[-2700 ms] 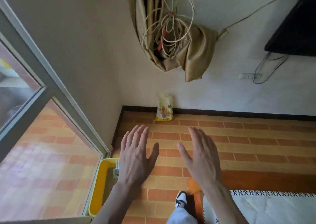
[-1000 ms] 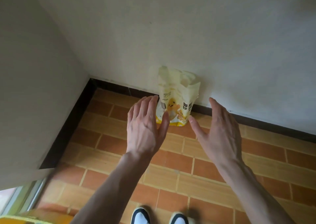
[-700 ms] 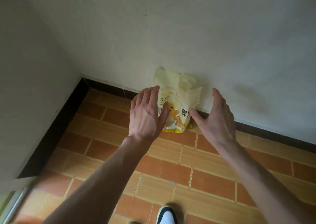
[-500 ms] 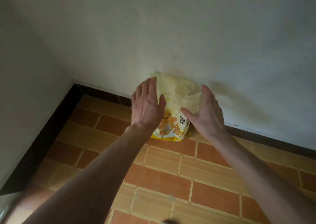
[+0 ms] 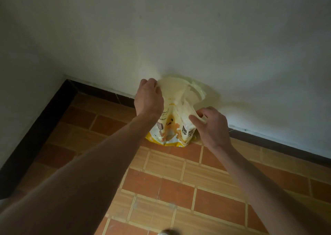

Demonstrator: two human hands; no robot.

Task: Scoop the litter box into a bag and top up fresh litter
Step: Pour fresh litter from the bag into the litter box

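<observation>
A pale yellow cat litter bag (image 5: pixel 172 125) with cartoon print stands on the tiled floor against the white wall. Its top is open and crumpled. My left hand (image 5: pixel 149 98) grips the upper left edge of the bag with curled fingers. My right hand (image 5: pixel 211 125) pinches the right side of the bag lower down, between thumb and fingers. The litter box and scoop are out of view.
The white wall (image 5: pixel 179 37) rises right behind the bag, with a dark skirting board (image 5: pixel 100 91) along its foot. A second wall closes the corner at the left. Orange brick-pattern floor tiles (image 5: pixel 170 190) spread toward me.
I have walked up to the bag from across the room. Both hands, open half a second ago, have closed on the bag's top left edge and right side.
</observation>
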